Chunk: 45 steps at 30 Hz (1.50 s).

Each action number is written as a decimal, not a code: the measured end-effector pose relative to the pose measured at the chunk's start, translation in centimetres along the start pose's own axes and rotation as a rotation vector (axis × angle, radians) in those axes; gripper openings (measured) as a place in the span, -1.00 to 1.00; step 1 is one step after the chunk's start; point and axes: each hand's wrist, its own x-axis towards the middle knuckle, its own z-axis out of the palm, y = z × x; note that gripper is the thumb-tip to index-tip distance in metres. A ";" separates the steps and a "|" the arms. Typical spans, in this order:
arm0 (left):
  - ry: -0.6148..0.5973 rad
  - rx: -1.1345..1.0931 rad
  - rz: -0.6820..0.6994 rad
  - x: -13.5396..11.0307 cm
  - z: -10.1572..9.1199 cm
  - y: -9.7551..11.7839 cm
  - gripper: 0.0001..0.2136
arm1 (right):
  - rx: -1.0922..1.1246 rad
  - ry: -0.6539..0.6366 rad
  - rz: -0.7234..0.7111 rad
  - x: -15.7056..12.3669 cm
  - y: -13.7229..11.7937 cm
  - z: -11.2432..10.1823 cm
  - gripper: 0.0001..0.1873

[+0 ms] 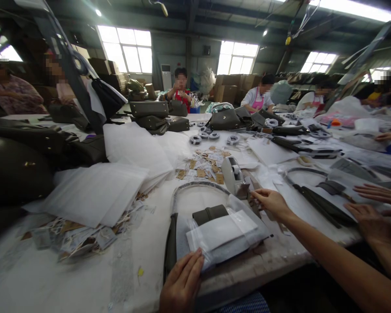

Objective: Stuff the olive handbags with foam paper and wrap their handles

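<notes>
A dark olive handbag [170,243] lies on the table in front of me, its wrapped handle [200,186] arching away from me. Thin translucent wrapping [257,230] covers its body, and a white packet [221,230] rests on top. My left hand [182,278] lies on the near left corner of the wrapping, fingers extended and close together; its thumb is hidden. Beyond the bag stands a grey tape dispenser [233,174]. At its cutting end my right hand [269,202] pinches a strip of tape, which is barely visible.
White foam sheets [94,191] are stacked at left, over a heap of tags [81,237]. More tags [202,167] lie behind the dispenser. Dark bags [16,165] crowd the left side. At right, a co-worker's hands [368,217] rest near another bag [326,204]. Other people work across the table.
</notes>
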 end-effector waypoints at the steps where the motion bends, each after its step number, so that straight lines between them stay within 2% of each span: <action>1: 0.006 -0.001 0.002 0.1 0.0 0.0 -0.69 | -0.056 0.015 -0.027 0.4 0.0 -0.2 -0.71; 5: 0.017 -0.004 -0.014 0.3 -0.1 0.2 -0.69 | -0.264 0.084 -0.170 1.2 0.1 -1.3 -0.87; 9: 0.007 -0.015 -0.026 0.1 0.0 0.3 -0.68 | -0.419 0.063 -0.382 0.4 -0.1 -3.8 -0.86; 11: 0.005 -0.028 -0.045 0.0 0.0 0.4 -0.68 | -0.575 -0.009 -0.581 -0.6 -0.8 -5.4 -0.79; 13: 0.000 -0.042 -0.064 -0.2 0.1 0.4 -0.69 | -0.736 -0.133 -0.786 -2.0 -2.1 -6.5 -0.73; 15: -0.014 -0.059 -0.080 -0.2 0.1 0.5 -0.70 | -0.820 -0.267 -0.925 -3.7 -4.0 -6.7 -0.69; 18: -0.044 -0.084 -0.102 -0.2 -0.2 0.8 -0.71 | -0.846 -0.440 -1.086 -6.6 -7.5 -4.8 -0.73; 22: -0.071 -0.103 -0.133 -0.1 -0.5 1.1 -0.73 | -0.757 -0.707 -1.252 -9.3 -11.7 0.2 -0.79; 26: -0.100 -0.112 -0.146 0.0 -0.5 1.1 -0.73 | -0.679 -0.991 -1.245 -9.3 -14.0 5.3 -0.77; 29: -0.099 -0.121 -0.158 0.0 -0.4 1.1 -0.74 | -0.690 -1.144 -1.209 -8.4 -14.6 8.2 -0.80; 31: -0.097 -0.129 -0.173 -0.1 -0.3 1.2 -0.73 | -0.730 -1.199 -1.183 -8.0 -14.8 9.7 -0.84; 35: -0.104 -0.142 -0.188 -0.3 -0.3 1.3 -0.71 | -0.891 -1.223 -1.139 -7.3 -15.1 11.6 -0.88; 40: -0.121 -0.146 -0.204 -0.4 -0.2 1.3 -0.68 | -1.091 -1.255 -1.135 -6.9 -15.3 13.3 -0.81; 45: -0.081 -0.154 -0.203 -0.4 -0.1 1.1 -0.71 | -1.194 -1.306 -1.173 -6.9 -15.9 14.3 -0.74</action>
